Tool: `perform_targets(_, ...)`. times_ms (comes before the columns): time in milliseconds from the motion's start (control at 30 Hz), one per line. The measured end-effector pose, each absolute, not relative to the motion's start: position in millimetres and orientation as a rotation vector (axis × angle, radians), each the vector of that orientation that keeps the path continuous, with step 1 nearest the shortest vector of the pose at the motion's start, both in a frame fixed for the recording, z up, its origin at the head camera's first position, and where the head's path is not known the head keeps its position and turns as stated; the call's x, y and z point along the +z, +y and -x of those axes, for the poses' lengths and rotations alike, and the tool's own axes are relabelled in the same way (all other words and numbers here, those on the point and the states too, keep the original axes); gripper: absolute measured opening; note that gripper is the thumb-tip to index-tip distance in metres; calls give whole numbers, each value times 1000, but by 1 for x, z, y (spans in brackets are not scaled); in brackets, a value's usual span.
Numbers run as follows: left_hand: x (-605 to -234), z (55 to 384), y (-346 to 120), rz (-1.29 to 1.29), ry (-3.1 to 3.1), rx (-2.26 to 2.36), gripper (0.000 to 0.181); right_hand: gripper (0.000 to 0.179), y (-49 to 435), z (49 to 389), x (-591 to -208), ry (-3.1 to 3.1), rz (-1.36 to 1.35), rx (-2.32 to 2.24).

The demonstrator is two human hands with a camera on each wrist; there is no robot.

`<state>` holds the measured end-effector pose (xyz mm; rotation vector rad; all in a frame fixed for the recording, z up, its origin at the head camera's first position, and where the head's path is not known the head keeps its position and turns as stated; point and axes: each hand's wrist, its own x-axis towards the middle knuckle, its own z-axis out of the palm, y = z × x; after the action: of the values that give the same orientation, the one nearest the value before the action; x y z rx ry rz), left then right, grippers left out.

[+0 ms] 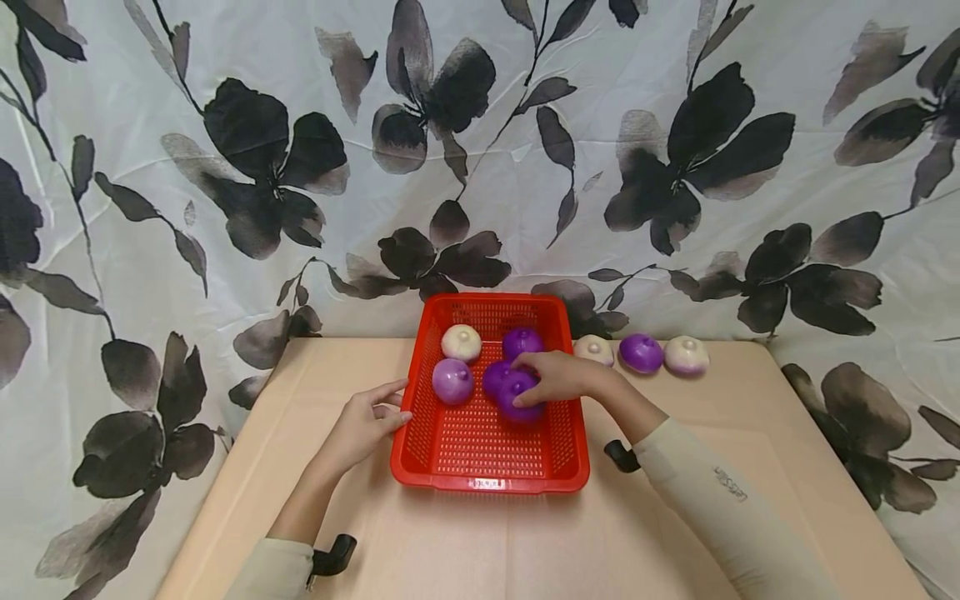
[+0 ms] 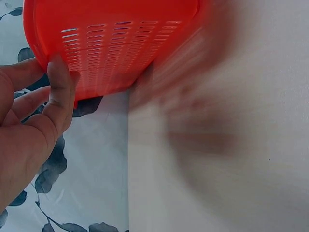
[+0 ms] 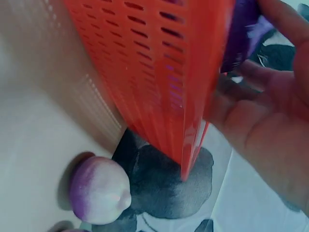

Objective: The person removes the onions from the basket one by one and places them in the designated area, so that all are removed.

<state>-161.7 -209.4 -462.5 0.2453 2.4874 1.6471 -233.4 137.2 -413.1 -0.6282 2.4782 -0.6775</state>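
Observation:
In the head view my right hand [image 1: 557, 377] reaches over the right rim of a red plastic basket [image 1: 487, 482] and grips a purple onion [image 1: 517, 407]. The right wrist view shows part of that onion [image 3: 239, 41] by the fingers. Close to it in the basket lie two more purple onions, one in the middle [image 1: 495, 377] and one farther back [image 1: 522, 340]. A white onion [image 1: 461, 342] and a pale purple onion [image 1: 453, 381] sit on the left side. My left hand [image 1: 366, 427] holds the basket's left rim between thumb and fingers.
On the table [image 1: 465, 550], right of the basket near the back edge, stand a white onion [image 1: 594, 350], a purple onion [image 1: 641, 354] and a white-and-purple onion [image 1: 686, 357]. Behind the table hangs a floral cloth [image 1: 555, 208].

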Motion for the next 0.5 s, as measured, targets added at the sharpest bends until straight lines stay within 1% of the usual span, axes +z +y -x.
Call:
perform_targets(267, -462, 162, -209, -258, 2479, 1651, 61, 66, 164, 225, -407, 2508, 714, -965)
perform_targets(500, -465, 162, -211, -264, 2494, 1630, 60, 66, 195, 219, -409, 2535, 707, -1227)
